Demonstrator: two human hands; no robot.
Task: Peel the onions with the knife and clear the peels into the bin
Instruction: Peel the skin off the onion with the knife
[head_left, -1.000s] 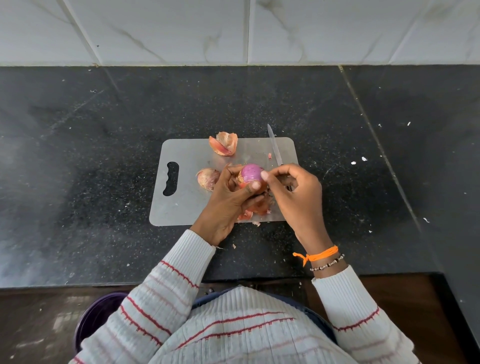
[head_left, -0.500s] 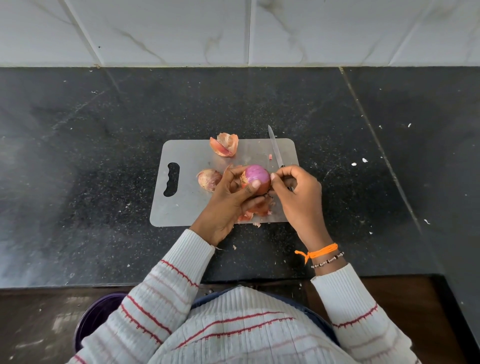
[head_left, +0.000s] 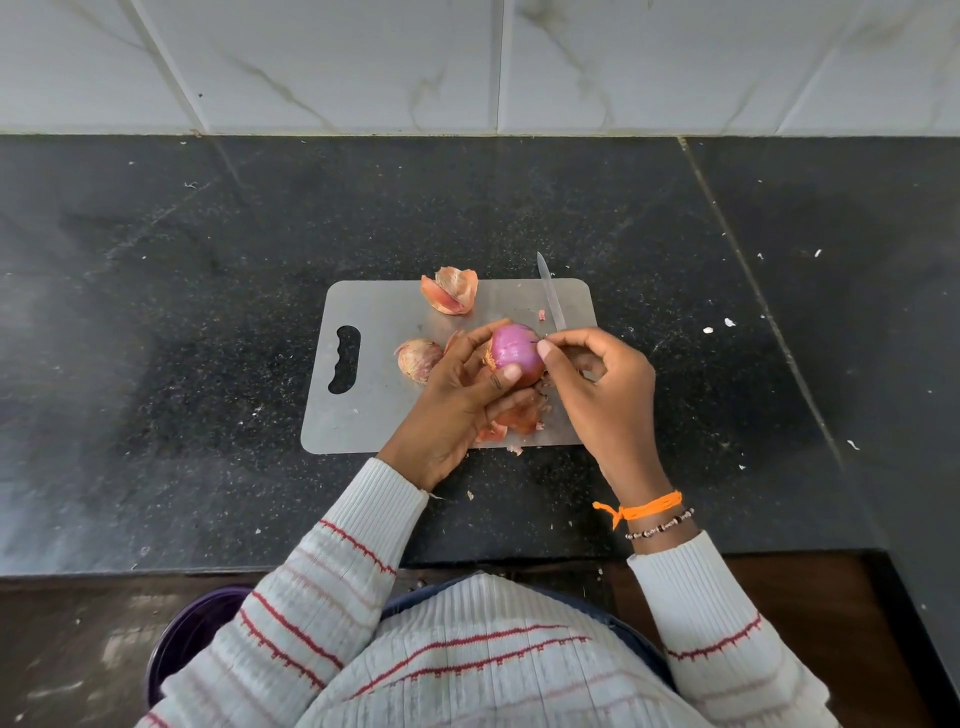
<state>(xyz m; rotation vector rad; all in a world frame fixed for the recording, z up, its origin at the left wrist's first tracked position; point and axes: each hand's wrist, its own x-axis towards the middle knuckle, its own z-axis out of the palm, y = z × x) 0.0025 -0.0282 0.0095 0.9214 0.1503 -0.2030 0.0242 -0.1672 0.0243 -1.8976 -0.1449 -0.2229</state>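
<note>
My left hand (head_left: 452, 410) grips a mostly peeled purple onion (head_left: 511, 351) just above the grey cutting board (head_left: 374, 415). My right hand (head_left: 602, 395) holds the knife (head_left: 550, 296), whose thin blade points away toward the board's far edge. That hand's thumb and forefinger tips touch the onion's right side. A second onion (head_left: 418, 358), still in its dry skin, lies on the board left of my left hand. Loose peels (head_left: 452, 291) rest at the board's far edge. More peels (head_left: 514, 421) lie under my hands.
The board sits on a black stone counter (head_left: 182, 364) flecked with small peel scraps, backed by a white tiled wall. A purple bin (head_left: 187, 639) stands on the floor at the lower left, partly hidden by my left sleeve.
The onion has turned in my left hand and shows more purple flesh. My right fingertips have slid from its top to its right side. The knife blade has stayed pointing away.
</note>
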